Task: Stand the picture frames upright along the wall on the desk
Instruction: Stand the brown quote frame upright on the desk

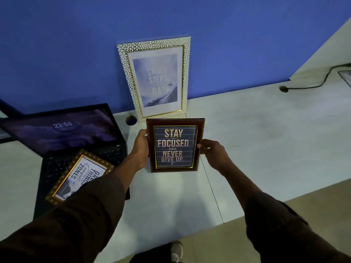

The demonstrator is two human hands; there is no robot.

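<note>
A dark brown frame (pixel 174 145) reading "Stay focused and never give up" is held upright above the desk (pixel 256 141). My left hand (pixel 139 149) grips its left edge and my right hand (pixel 212 151) grips its right edge. Behind it a white and gold frame (pixel 154 77) stands upright, leaning on the blue wall (pixel 76 44). A gold ornate frame (pixel 79 175) lies flat on the laptop keyboard at the left, partly hidden by my left sleeve.
An open black laptop (pixel 62 133) with a lit screen sits at the left. A round cable hole (pixel 131 120) is next to the white frame's base. At the far right a cable (pixel 311 86) runs from another hole. The desk's front edge is near my shoe (pixel 176 251).
</note>
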